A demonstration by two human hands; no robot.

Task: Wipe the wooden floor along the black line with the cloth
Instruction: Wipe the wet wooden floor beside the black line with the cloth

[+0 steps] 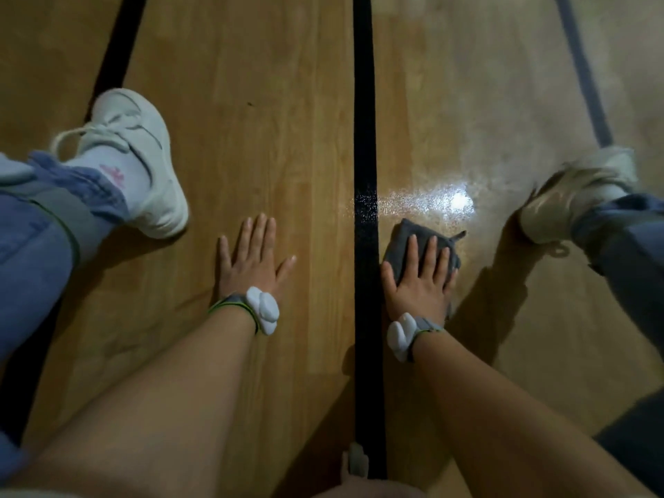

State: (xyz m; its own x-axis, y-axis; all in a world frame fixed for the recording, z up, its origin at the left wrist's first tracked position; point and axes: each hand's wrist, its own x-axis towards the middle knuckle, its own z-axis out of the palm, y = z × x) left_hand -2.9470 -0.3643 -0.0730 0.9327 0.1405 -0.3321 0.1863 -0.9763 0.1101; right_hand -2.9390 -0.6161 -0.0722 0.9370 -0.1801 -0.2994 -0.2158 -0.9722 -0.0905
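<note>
The grey cloth (404, 239) is half hidden under the right hand (418, 282), whose grip is released: straight fingers press it on the wooden floor (251, 102), just right of the black line (364, 138). The left hand (253, 260) lies flat left of the line, grip released too. A bright glare (456, 203) shines on the floor beyond the cloth.
</note>
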